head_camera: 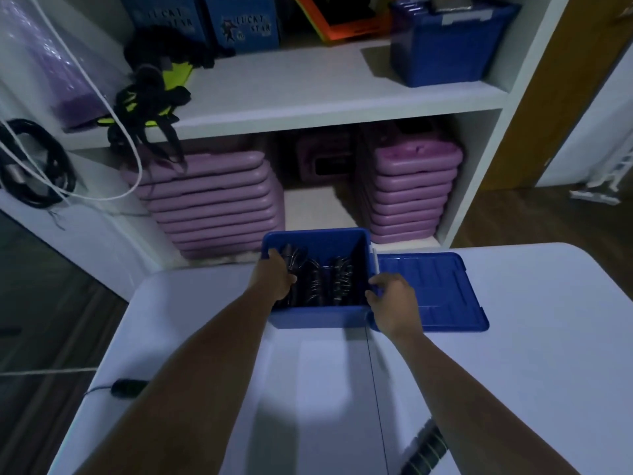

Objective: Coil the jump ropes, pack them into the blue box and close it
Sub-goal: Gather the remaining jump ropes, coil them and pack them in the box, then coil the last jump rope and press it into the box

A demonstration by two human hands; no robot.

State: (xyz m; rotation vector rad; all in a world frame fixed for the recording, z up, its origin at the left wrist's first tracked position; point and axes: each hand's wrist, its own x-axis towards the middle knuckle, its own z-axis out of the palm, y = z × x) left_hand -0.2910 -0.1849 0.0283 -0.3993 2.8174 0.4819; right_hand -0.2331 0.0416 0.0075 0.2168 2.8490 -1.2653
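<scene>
The open blue box stands at the far edge of the white table. Several coiled dark jump ropes stand upright inside it. My left hand reaches over the box's left wall and rests on the leftmost coil. My right hand grips the box's right wall near its front corner. The blue lid lies flat on the table right of the box, touching it. Another coiled dark rope lies near the table's front edge, under my right forearm.
Behind the table is a white shelf unit with stacked purple step boards, a second blue box and tangled black straps. A black cable coil hangs at left. A small black device lies at the table's left edge.
</scene>
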